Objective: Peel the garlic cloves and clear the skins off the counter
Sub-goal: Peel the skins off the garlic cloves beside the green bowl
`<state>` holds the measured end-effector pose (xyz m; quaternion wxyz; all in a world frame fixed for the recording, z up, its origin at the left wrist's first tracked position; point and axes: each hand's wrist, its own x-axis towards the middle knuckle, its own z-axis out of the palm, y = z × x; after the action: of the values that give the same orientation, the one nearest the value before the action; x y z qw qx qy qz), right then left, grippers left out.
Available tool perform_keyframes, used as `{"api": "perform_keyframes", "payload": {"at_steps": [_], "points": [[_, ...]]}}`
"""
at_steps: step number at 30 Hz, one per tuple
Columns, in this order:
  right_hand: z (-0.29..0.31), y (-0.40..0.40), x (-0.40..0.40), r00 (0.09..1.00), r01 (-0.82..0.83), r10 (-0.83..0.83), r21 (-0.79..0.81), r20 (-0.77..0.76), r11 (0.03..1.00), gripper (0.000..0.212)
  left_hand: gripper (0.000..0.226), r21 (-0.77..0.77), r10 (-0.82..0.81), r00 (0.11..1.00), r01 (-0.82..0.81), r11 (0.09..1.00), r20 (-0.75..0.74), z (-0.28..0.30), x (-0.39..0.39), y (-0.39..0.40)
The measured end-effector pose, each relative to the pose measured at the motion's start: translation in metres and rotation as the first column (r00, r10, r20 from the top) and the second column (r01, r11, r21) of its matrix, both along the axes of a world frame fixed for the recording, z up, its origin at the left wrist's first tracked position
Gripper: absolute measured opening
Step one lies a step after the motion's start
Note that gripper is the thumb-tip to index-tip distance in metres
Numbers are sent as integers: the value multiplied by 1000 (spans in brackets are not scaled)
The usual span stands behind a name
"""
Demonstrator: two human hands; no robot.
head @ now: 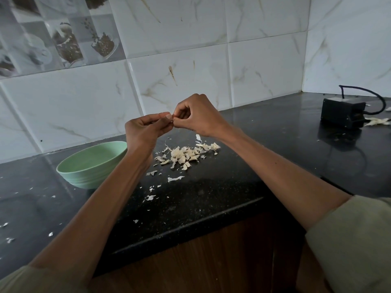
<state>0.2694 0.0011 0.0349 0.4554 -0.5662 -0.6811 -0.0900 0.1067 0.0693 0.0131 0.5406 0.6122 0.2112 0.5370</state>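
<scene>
Both hands raised above the counter [211,193], fingertips meeting: left hand [146,129] curled, thumb and forefinger pinching something tiny; right hand [196,115] curled too, pinching at the same spot from the other side. Held item mostly hidden between fingertips, presumably one garlic clove [172,121] mid-peel, only a sliver visible. Judged very light, small, firm under a dry papery skin; skin brittle, tears in flakes, likely clings near the root end; peeled surface probably a bit sticky and slippery, so best held by the clove's sides with one hand while the other nips a loose skin edge at the tip. Directly below the hands, pile of cloves and skins [184,155] on the black counter, mixed together, hard to tell peeled from unpeeled at this size. Loose skin flakes [175,178] scattered nearer the counter edge and off to the left, weightless, will blow or stick to damp fingers, easier swept than picked. Green bowl [84,174] left of the pile, upright, partly behind the left forearm; visible part of the inside looks bare, rest hidden, contents cannot be confirmed. Far right, black box with cord [342,113] near the wall corner, more pale scraps [377,121] just beside it. Peeling judged under way, skin clearing not yet begun.
</scene>
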Motion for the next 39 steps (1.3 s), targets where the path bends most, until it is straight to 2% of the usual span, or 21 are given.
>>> {"api": "perform_keyframes", "payload": {"at_steps": [7,23,29,36,39], "points": [[-1,1,0,1000,16,-16,-11,-9,1000,16,28,5,25,999,-25,1000,-29,1,2,-2],[-3,5,1,998,58,-58,9,-24,998,15,19,1,-16,999,16,1000,-38,0,4,-1],[-4,7,1,997,72,-72,13,-24,997,8,29,-29,-65,998,65,997,-6,-1,4,3],[-3,10,12,989,64,-72,-64,-131,996,12,25,-56,-50,999,51,997,12,2,0,10],[-5,10,13,984,53,-78,-154,-161,987,29,24,-57,-52,999,52,997,-1,2,-2,12]]}}
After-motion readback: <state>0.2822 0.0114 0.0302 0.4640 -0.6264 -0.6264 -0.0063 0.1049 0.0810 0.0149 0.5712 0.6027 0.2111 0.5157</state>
